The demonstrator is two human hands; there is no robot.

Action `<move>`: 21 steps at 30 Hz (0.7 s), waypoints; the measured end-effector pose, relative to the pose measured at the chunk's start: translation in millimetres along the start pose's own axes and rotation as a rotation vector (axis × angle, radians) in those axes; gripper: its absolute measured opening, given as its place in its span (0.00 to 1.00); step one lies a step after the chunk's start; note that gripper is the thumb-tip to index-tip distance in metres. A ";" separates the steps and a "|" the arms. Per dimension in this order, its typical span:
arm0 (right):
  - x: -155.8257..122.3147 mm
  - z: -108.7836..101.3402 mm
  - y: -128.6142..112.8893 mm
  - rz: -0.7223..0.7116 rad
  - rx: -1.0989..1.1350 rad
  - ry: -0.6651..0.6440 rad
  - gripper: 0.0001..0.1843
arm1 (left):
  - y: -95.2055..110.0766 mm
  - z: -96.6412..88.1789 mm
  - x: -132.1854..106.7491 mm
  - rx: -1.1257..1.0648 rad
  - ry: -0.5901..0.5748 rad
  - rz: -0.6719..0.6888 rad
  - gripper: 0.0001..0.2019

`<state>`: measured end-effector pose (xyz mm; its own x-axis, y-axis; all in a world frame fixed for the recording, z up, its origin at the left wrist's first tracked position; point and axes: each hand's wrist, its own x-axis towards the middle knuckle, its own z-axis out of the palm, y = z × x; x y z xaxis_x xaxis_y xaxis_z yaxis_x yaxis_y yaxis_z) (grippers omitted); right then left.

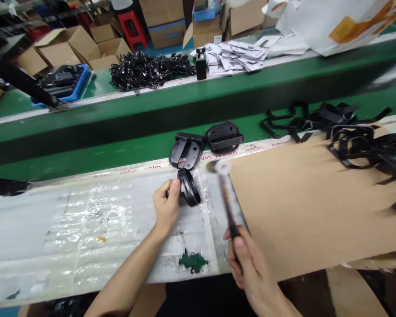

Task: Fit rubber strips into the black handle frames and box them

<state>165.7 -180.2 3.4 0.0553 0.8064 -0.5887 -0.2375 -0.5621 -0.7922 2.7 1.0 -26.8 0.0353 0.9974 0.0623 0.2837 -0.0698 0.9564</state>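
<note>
My left hand (pixel 166 204) is closed round the handle of a black plastic part (pixel 190 188) that stands on its edge on the film-covered bench. In my right hand (pixel 247 259) is a hammer (pixel 227 198), gripped by its dark handle. Its pale, rounded head is blurred and hangs to the right of the black part, apart from it. Two similar black oval parts with strap-like handles, one nearer (pixel 186 151) and one farther right (pixel 224 137), lie just beyond my left hand.
A cardboard sheet (pixel 310 211) covers the bench at right, with black bent strips (pixel 359 145) along its far side. Across a green ledge (pixel 251 97) lie a heap of black cables (pixel 152 70), paper leaflets (pixel 237 55) and a blue tray (pixel 79 83) of black parts.
</note>
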 end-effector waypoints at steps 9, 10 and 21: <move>-6.3 -7.1 -16.8 0.073 0.121 -0.022 0.30 | -1.4 -1.1 -3.4 0.018 0.023 0.019 0.29; -9.4 -4.7 -16.4 0.020 0.170 0.024 0.30 | -1.5 -0.9 -3.6 0.017 0.024 0.022 0.28; -8.3 3.3 -8.7 0.152 0.099 -0.108 0.31 | 3.3 -2.5 -5.6 0.040 0.029 0.036 0.28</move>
<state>164.0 -181.4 15.7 -0.0911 0.7318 -0.6754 -0.3299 -0.6621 -0.6729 1.0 -4.7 -23.3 0.0191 0.9942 0.1054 0.3205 -0.1059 0.9413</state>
